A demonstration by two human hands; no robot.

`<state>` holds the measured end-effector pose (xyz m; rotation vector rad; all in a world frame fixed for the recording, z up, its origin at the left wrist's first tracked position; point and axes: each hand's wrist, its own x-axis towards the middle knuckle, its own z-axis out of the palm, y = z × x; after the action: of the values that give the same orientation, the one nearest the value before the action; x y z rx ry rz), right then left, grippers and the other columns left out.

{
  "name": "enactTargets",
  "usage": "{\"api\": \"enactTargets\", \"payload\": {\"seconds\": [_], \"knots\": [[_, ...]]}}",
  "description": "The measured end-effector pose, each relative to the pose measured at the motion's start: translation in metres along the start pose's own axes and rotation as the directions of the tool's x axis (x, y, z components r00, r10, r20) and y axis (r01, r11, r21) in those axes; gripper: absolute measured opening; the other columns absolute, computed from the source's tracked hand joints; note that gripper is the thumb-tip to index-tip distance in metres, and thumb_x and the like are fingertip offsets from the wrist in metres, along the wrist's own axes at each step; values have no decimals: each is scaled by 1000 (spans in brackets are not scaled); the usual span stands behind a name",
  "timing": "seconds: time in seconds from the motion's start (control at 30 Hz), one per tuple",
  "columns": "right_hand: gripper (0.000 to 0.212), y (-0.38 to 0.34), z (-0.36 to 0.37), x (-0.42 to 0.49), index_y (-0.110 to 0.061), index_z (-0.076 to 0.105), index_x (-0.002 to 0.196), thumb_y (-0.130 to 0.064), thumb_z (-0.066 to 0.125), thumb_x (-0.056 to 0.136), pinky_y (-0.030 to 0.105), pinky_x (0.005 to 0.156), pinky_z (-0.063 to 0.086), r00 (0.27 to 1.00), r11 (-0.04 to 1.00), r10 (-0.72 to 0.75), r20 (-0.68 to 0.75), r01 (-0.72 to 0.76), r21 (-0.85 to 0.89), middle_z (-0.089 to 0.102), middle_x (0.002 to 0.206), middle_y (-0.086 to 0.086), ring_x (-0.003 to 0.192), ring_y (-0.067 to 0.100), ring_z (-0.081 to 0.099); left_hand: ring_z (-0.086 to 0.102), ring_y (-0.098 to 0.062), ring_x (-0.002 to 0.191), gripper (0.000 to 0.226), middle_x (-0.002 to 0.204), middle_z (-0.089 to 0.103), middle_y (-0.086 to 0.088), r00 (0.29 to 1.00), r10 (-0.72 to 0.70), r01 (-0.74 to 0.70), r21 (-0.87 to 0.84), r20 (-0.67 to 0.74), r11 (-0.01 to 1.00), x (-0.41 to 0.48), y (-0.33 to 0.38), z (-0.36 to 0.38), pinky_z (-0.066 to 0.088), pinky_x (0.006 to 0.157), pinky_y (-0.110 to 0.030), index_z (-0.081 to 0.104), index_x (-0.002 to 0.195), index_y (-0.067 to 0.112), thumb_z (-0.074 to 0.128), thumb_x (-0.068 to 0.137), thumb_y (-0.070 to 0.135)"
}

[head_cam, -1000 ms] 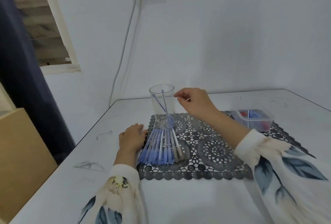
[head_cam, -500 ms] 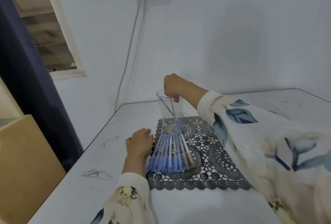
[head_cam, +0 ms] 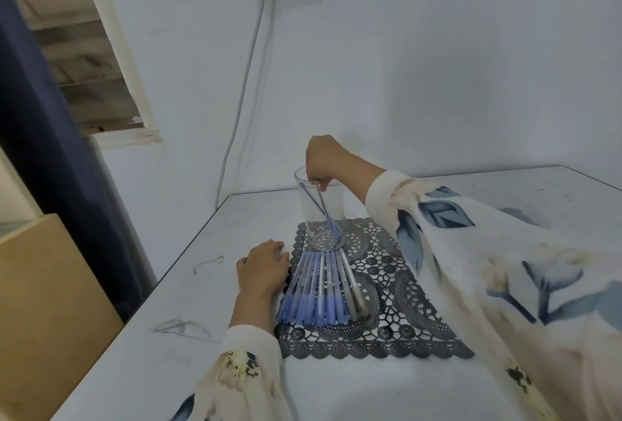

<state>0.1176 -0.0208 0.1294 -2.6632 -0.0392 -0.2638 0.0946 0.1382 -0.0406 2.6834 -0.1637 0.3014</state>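
Reaching over the clear cup (head_cam: 338, 205) from the head view, the right hand (head_cam: 324, 159) hangs straight above the rim. Its fingertips are curled down and pinch the top of a pen (head_cam: 325, 210). That pen stands nearly upright inside the cup, its lower end on the base and its long axis running straight down from the fingers. The move that seems due next is simply to let go, since the pen already sits where it belongs. A second pen (head_cam: 312, 200) leans free in the cup, its top against the left wall, and crosses the held one near the bottom.

The cup stands at the far edge of the lace mat (head_cam: 404, 303) on the table (head_cam: 336, 387). Just in front of it lies the row of pens (head_cam: 319, 286), fanned, with their long axes pointing from the person toward the cup and their caps at the near end. The left hand (head_cam: 264, 267) rests palm down with fingers relaxed, holding nothing, just beside the row's left edge. It is clearly the nearer hand to those pens, while the right hand is up over the cup.

Counted: one cup, two pens in it, one mat. The row holds roughly nine pens, about seven blue-capped and two grey on the right, packed too tightly to be sure.
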Motion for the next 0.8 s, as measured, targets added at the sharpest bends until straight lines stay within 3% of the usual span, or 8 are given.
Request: {"api": "enactTargets", "payload": {"seconds": [0.07,0.17,0.3,0.43,0.53,0.6,0.7,0.8], "knots": [[15,-4,-3,-7,-3,61,76,10,54,74,30,62,56,998,999,-21,-65,19,-38,70,63,7,62,22,67,36,-16,132,40,144,43,4,1000,0,0,-3,9,1000,1,0,0,21,107,-38,47,135,25,40,97,32],[22,4,-11,-15,-3,62,85,9,49,72,37,72,56,957,995,-104,-270,103,-18,65,91,12,79,26,62,31,-17,136,42,149,36,1,999,8,-6,-31,54,1000,1,-1,1,23,112,-36,42,139,23,38,98,31],[18,19,-17,-47,-10,54,82,6,48,77,37,64,50,777,938,-208,-594,332,105,61,78,7,69,24,57,25,-18,139,44,152,28,-3,995,-2,5,-22,100,1000,2,4,2,18,114,-38,35,143,19,33,100,29],[19,33,-23,-77,-18,51,86,0,58,83,29,62,51,650,811,-58,-757,473,344,57,74,-6,61,13,58,38,-24,130,41,142,42,-8,998,-21,24,-57,52,998,-1,14,0,28,108,-37,44,135,12,39,97,27],[25,44,-23,-98,-18,52,97,0,62,84,30,64,57,667,600,101,-738,551,580,61,77,-2,64,16,62,41,-24,127,45,141,42,-9,997,-35,22,-192,-65,981,-7,21,-4,35,102,-38,40,139,14,45,95,26],[26,57,-20,-110,-18,55,103,1,62,86,30,67,57,712,480,160,-683,549,685,62,77,2,66,18,64,45,-24,121,43,136,45,-9,974,-24,-37,-262,-224,964,-10,28,-8,39,97,-39,42,136,14,45,95,24],[23,78,-12,-125,-15,62,100,4,60,86,28,69,56,783,359,231,-578,483,798,62,75,7,63,17,64,50,-21,112,38,125,51,-7,888,30,-178,-284,-459,942,-16,47,-17,44,85,-36,47,130,13,46,93,19],[23,97,0,-142,-12,64,95,8,59,85,24,67,55,839,244,305,-450,387,889,63,75,10,62,16,64,50,-17,108,32,118,54,-5,811,103,-314,-281,-576,907,-28,73,-22,41,80,-28,52,124,10,48,92,16]]}}
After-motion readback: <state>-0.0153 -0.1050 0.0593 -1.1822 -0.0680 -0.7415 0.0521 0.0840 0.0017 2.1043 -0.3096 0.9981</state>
